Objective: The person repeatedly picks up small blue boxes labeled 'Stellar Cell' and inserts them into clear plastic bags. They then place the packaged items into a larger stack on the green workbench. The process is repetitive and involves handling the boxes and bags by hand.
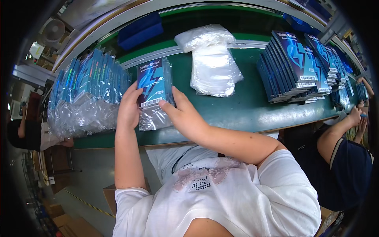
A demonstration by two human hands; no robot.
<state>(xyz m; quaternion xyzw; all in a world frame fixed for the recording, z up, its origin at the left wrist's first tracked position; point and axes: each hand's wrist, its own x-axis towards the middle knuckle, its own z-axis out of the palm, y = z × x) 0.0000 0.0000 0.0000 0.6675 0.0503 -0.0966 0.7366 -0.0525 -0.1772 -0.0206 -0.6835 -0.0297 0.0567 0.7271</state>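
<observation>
A flat dark-blue box with a light-blue lightning bolt stands between my hands in a clear plastic bag. Layered clear edges on its right suggest more than one bagged box, though I cannot tell how many. The loose bag end spreads toward me on the table. My left hand grips the left side, its fingers bent around the edge. On the opposite side, my right hand presses with its thumb at the lower front corner. Close by on the left is a packed row of similar bagged boxes.
A pile of clear plastic bags lies mid-table. Stacked unbagged boxes stand to the right on the green table. Behind are blue bins. At the far right, a co-worker's arm reaches over the table edge.
</observation>
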